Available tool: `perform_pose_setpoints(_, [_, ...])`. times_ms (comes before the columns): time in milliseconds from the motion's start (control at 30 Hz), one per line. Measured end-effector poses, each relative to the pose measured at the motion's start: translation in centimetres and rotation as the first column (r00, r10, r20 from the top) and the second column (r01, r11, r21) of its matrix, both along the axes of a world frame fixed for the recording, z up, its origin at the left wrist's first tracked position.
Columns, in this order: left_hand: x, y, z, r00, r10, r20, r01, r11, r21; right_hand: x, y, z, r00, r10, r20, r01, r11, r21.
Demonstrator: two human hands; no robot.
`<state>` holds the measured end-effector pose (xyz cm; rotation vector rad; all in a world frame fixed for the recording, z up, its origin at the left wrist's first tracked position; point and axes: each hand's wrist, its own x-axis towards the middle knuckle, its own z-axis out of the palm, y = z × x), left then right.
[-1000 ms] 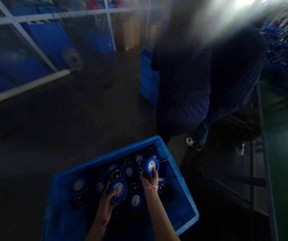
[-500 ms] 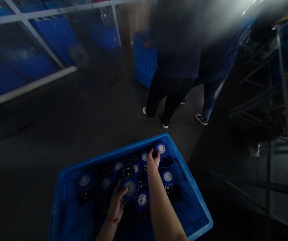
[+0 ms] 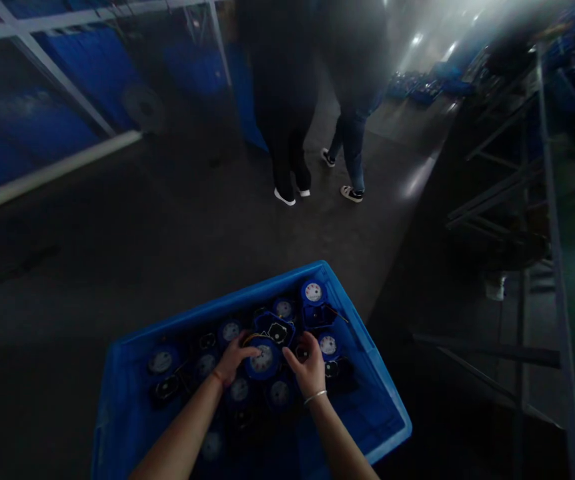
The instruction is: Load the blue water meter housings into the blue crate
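My left hand (image 3: 236, 360) grips a blue meter (image 3: 261, 360) with a round white dial, its thumb lying over the dial's edge. An open blue housing with a black part (image 3: 276, 331) extends from the far side of this meter. My right hand (image 3: 311, 368) is just right of the meter, thumb and fingers apart with nothing visible between them. Beneath both hands, a blue plastic crate (image 3: 392, 400) holds several similar meters. One meter (image 3: 313, 292) lies in the far right corner with its housing and a thin wire; another meter (image 3: 328, 345) is beside my right fingers.
Two people stand beyond the crate; one wears black trousers (image 3: 282, 160), the other jeans (image 3: 353, 150). A metal-framed bench (image 3: 550, 167) runs along the right. At left are a pale frame (image 3: 57, 70) and blue bins (image 3: 92, 73). Dark floor (image 3: 167, 220) surrounds the crate.
My right hand has left the meter in the far right corner and come back beside the held meter. My left hand has lifted or shifted its meter slightly farther forward. Both people have moved away, leftward.
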<state>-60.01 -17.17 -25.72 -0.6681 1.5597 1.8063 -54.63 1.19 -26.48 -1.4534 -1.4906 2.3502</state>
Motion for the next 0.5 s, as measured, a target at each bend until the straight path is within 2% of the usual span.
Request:
perform_pose_setpoints(67, [-1.9,-0.4,0.5,0.994,-0.109,-0.02,0.109,0.994,0.004,1.3,-0.2,0.1,0.996,0.085,0.025,-0.085,0.996,0.014])
perform_pose_setpoints(133, [-3.8,-0.5,0.9,0.971,-0.236,-0.032,0.236,0.972,0.004,1.6,-0.3,-0.1,0.989,0.148,0.006,-0.148,0.989,-0.029])
perform_pose_setpoints(233, [-6.7,0.2,1.1,0.89,-0.454,-0.036,0.454,0.891,-0.004,1.4,0.0,-0.5,0.984,0.167,-0.059,-0.171,0.983,-0.064])
perform_pose_setpoints(300, [-8.4,1.2,0.6,0.824,-0.566,-0.031,0.566,0.825,-0.018,1.5,0.3,-0.7,0.986,0.157,-0.059,-0.16,0.986,-0.053])
perform_pose_setpoints(400, [-10.2,3.0,-0.8,0.773,-0.634,-0.008,0.634,0.773,-0.035,2.0,0.6,-1.3,0.988,0.155,-0.004,-0.155,0.987,-0.032])
perform_pose_setpoints(500, [-11.1,4.4,-2.0,0.768,-0.64,0.016,0.64,0.768,-0.033,2.7,0.2,-1.7,0.987,0.149,0.066,-0.147,0.989,-0.027])
